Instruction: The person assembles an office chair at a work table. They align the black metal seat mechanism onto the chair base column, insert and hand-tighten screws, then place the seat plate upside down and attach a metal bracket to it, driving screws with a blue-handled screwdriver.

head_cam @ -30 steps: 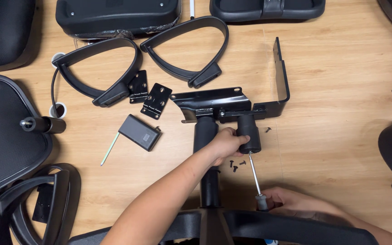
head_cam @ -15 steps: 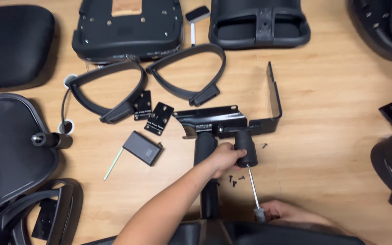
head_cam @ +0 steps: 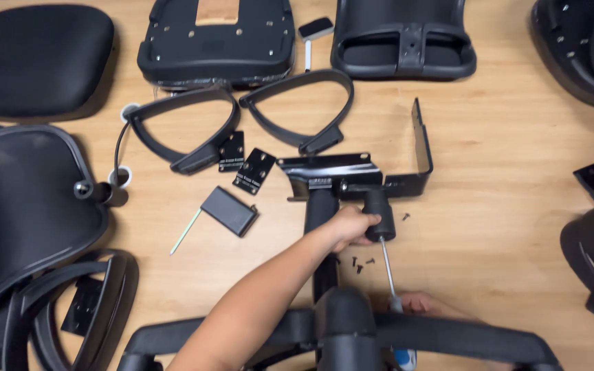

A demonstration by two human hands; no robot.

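Floor: pale wooden boards, strewn with black office-chair parts; the widest bare stretch lies right of the seat mechanism, between it and the parts at the right edge.
Mesh backrest: left of the seat mechanism, running off the left edge.
Seat cushion: far upper left of the mechanism, cut by the top edge.
Seat pan: above the mechanism, underside up, beside a second black shell.
Chair base: directly below the mechanism, its spokes spreading along the bottom edge.
Armrest loops: two, above and left of the mechanism, lying flat.
Seat mechanism: centre, a black plate with an L-shaped bracket rising on its right side, set on the gas column.
Left hand: closed around the black knob just under the mechanism.
Right hand: below the mechanism, mostly hidden by the base; wrapped about the handle of a screwdriver whose shaft points up toward the knob.
Small box: left of the mechanism, apart from it.
Hinge plates: two, just left of the mechanism.
Screws: few, loose, below the knob; one more to its right.
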